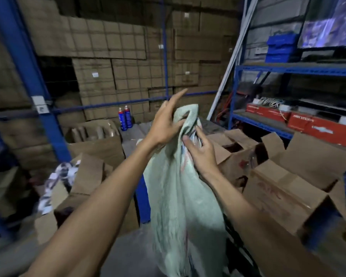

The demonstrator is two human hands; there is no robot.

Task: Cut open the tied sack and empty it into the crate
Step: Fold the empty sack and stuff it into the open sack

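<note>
A pale green woven sack [180, 200] hangs upright in front of me, held up by its gathered top end. My left hand [166, 124] grips the bunched fabric near the top from the left, index finger pointing up. My right hand [200, 150] clutches the sack just below, on its right side. The sack looks limp and creased. No crate and no cutting tool can be made out; the sack's lower end runs out of view at the bottom.
Open cardboard boxes [283, 176] stand to the right and more boxes [92, 176] to the left. Blue shelving [287, 68] carries red boxes [315, 126] and blue bins [279, 48]. Two spray cans [125, 119] stand behind. Stacked cartons [116, 56] fill the back wall.
</note>
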